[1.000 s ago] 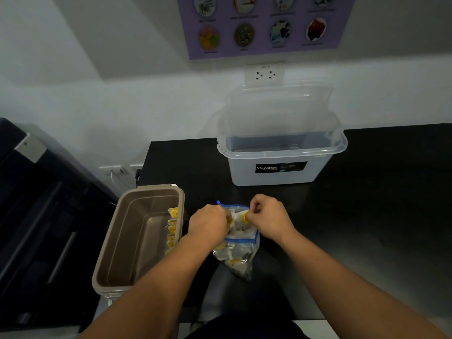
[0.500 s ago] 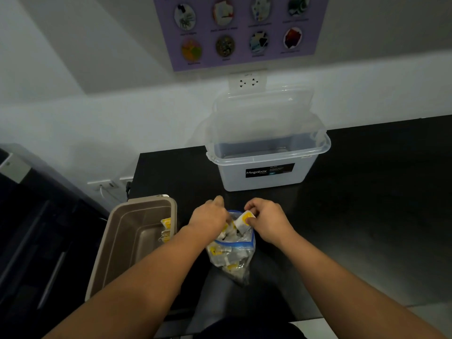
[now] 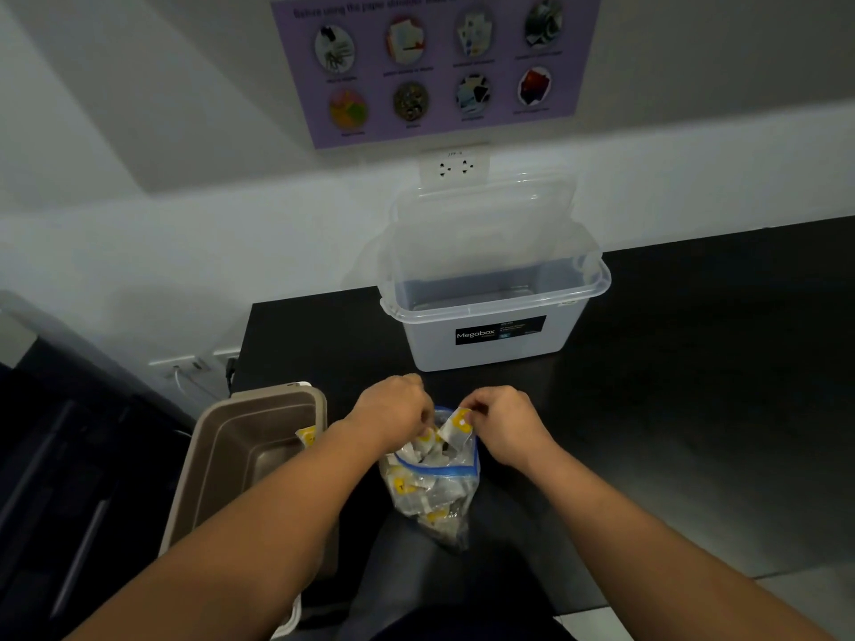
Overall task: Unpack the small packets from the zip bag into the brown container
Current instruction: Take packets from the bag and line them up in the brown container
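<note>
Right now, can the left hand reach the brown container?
Probably yes: the open brown container sits beside the left hand, with nothing between; that hand is at the zip bag.

Bag on table; container at its 9 o'clock, box at 12; packets in bag.
</note>
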Motion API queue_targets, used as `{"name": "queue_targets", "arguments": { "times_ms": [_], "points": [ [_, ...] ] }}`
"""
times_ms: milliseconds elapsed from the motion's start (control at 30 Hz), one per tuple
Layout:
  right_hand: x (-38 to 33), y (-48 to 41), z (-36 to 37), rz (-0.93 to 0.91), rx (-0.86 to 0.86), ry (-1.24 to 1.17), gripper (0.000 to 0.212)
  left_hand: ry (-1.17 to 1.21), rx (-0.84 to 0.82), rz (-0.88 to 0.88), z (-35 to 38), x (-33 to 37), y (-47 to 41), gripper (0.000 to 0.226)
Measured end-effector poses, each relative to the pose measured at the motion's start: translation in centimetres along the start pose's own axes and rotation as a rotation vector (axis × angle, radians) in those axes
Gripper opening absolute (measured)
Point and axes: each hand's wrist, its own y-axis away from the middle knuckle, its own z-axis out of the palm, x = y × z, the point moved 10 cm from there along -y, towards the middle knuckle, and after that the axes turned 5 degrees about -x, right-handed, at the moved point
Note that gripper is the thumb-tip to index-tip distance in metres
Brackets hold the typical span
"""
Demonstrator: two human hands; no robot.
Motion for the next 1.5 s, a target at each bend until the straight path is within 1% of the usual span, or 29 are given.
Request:
{"name": "queue_targets", "arguments": {
  "times_ms": [100, 167, 267, 367, 567, 633, 700, 800, 967, 1133, 1267, 1400, 1500],
  "points": [
    [0.0, -0.1, -0.3, 0.026, 0.011, -0.023, 0.011, 0.13, -0.009, -0.016, -1.0, -0.6, 1.1, 0.007],
    [-0.1, -0.1, -0.3, 0.035, 0.011, -0.028, 0.008, 0.186, 0.023, -0.023, -1.9, -0.9, 2.0, 0.004],
    [-0.5, 0.1, -0.4, 0.035, 0.014, -0.009, 0.007, 0.269, 0.11, -0.041, -3.5, -1.8, 3.8, 0.003],
    [-1.3, 0.2, -0.5, 0.019, 0.027, 0.021, 0.011, 0.354, 0.208, -0.056, -5.1, -3.0, 6.0, 0.005],
    [-3.2, 0.5, -1.0, -0.017, 0.087, -0.049, 0.016, 0.481, 0.416, -0.077, -8.5, -6.6, 11.7, 0.004],
    [-4.3, 0.7, -1.2, -0.047, 0.107, -0.081, 0.02, 0.514, 0.45, -0.105, -9.1, -8.2, 13.7, 0.006],
    [-5.8, 1.2, -1.1, -0.094, 0.115, -0.113, 0.018, 0.534, 0.459, -0.131, -9.2, -9.8, 15.7, 0.009],
    [-8.6, 2.5, -0.7, -0.172, 0.119, -0.152, 0.016, 0.494, 0.413, -0.156, -8.4, -11.6, 17.9, 0.007],
    [-12.3, 4.2, 1.3, -0.248, 0.123, -0.212, 0.024, 0.423, 0.263, -0.139, -4.5, -12.7, 19.3, 0.009],
    [-14.2, 5.5, 3.9, -0.277, 0.119, -0.3, 0.019, 0.353, 0.048, -0.1, 1.3, -12.7, 18.8, 0.005],
    [-14.9, 6.4, 5.7, -0.292, 0.122, -0.357, 0.011, 0.267, -0.087, -0.033, 5.0, -12.0, 17.6, 0.008],
    [-15.3, 6.8, 6.8, -0.3, 0.129, -0.357, 0.016, 0.208, -0.112, 0.04, 6.8, -11.0, 16.5, 0.005],
    [-15.3, 7.2, 7.1, -0.298, 0.131, -0.358, 0.015, 0.136, -0.086, 0.04, 7.1, -10.2, 15.6, 0.01]
  ]
}}
